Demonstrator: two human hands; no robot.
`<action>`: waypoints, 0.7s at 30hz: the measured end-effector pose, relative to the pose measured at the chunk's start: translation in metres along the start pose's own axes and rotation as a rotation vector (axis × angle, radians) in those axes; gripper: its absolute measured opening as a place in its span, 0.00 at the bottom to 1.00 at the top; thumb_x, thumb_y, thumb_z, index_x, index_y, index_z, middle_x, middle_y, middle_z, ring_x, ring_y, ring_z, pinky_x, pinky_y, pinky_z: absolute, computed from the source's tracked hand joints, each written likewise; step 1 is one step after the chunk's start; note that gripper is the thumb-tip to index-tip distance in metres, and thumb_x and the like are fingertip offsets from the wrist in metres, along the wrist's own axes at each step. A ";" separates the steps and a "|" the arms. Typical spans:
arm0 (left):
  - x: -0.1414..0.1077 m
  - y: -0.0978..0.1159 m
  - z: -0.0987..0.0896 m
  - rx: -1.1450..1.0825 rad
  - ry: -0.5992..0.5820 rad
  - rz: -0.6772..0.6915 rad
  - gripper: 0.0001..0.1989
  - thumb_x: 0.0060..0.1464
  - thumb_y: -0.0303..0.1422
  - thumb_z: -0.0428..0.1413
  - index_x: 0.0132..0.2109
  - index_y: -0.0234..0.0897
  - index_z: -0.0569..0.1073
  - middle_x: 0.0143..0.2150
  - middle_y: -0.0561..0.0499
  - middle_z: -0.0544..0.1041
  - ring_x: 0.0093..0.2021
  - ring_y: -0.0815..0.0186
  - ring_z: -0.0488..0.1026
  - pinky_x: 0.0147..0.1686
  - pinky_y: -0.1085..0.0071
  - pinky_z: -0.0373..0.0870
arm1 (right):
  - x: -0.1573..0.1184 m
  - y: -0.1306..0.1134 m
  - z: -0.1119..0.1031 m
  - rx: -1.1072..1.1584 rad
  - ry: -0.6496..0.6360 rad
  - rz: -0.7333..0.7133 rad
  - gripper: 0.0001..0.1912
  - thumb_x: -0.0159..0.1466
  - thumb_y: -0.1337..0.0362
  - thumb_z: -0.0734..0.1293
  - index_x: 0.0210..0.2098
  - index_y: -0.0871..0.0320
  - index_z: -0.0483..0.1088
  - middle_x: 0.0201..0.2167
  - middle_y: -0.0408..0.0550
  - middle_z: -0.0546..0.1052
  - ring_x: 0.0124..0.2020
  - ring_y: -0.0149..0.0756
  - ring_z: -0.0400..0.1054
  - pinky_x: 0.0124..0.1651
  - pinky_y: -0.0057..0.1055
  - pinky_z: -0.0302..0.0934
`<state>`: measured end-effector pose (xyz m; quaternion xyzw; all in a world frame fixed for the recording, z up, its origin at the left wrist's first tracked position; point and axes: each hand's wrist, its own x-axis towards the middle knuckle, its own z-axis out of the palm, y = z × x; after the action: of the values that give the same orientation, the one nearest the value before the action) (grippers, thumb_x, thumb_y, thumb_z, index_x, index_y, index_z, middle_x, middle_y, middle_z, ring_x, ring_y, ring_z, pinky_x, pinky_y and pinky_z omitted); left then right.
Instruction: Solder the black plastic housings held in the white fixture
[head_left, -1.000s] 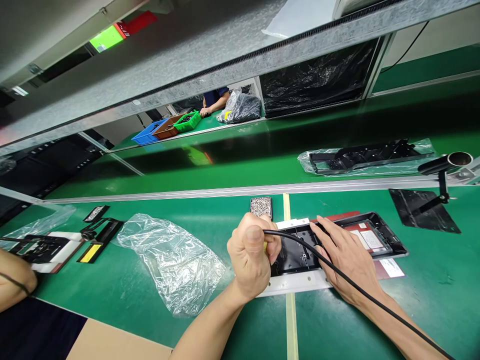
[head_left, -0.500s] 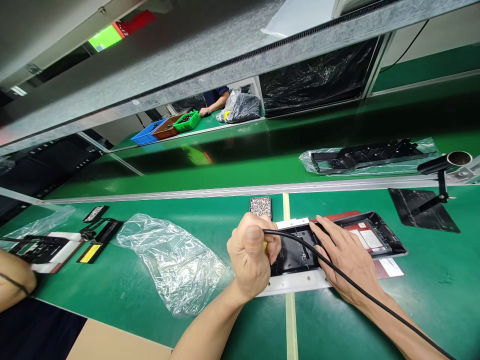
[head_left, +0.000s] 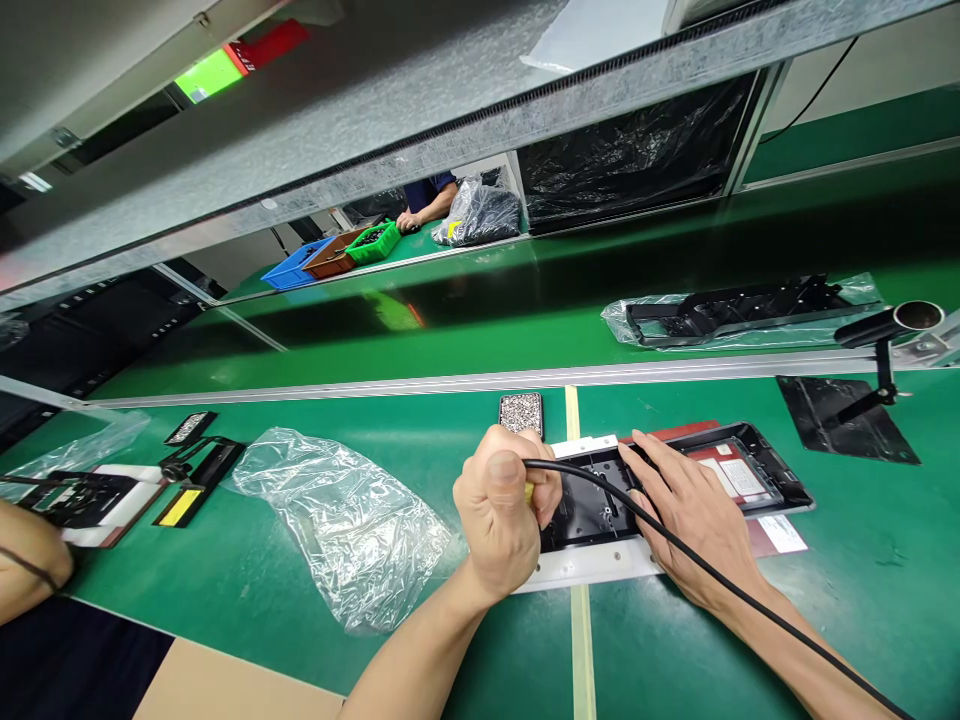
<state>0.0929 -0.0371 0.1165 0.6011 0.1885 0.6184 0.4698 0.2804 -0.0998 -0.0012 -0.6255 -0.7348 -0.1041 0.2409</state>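
My left hand (head_left: pixel 501 515) is closed in a fist, thumb up, around a corded hand tool (head_left: pixel 529 491). Only a yellowish bit of the tool shows between the fingers; its tip is hidden. From the fist a black cable (head_left: pixel 637 508) runs down to the right, passing over my right hand (head_left: pixel 686 520). That hand lies flat with fingers stretched on the right part of a black plastic housing (head_left: pixel 589 500), which sits in a white fixture (head_left: pixel 592 572). My left fist is over the housing's left end.
A black tray-like frame (head_left: pixel 780 465) lies on the right. Behind my fist is a speckled rectangular item (head_left: pixel 520 412). A clear plastic bag (head_left: pixel 352 530) lies left. Bagged black parts (head_left: pixel 742 312) rest at the back. A metal tube holder (head_left: pixel 889 330) stands right; a co-worker's arm (head_left: pixel 30 545) is far left.
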 end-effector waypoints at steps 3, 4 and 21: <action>-0.001 0.000 0.000 -0.004 0.000 -0.002 0.23 0.74 0.46 0.46 0.33 0.36 0.63 0.20 0.56 0.58 0.17 0.74 0.56 0.17 0.78 0.53 | 0.000 0.000 0.000 0.001 -0.003 -0.003 0.24 0.73 0.62 0.59 0.67 0.59 0.63 0.70 0.53 0.63 0.65 0.50 0.63 0.60 0.46 0.63; -0.001 0.000 0.001 -0.003 0.000 -0.003 0.23 0.74 0.46 0.46 0.33 0.36 0.63 0.20 0.56 0.58 0.17 0.74 0.56 0.17 0.78 0.53 | 0.001 0.000 0.000 0.002 -0.002 -0.004 0.24 0.73 0.62 0.59 0.67 0.60 0.63 0.70 0.53 0.63 0.65 0.50 0.63 0.60 0.46 0.63; -0.006 -0.016 -0.001 -0.010 0.004 -0.047 0.22 0.75 0.45 0.45 0.34 0.36 0.63 0.20 0.56 0.60 0.18 0.73 0.57 0.20 0.77 0.55 | 0.002 0.003 -0.005 0.209 0.164 -0.029 0.24 0.72 0.67 0.61 0.67 0.59 0.61 0.66 0.58 0.66 0.65 0.50 0.63 0.61 0.47 0.60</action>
<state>0.0962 -0.0338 0.1005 0.5930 0.2002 0.6092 0.4870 0.2841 -0.1002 0.0034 -0.5755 -0.7284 -0.0813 0.3627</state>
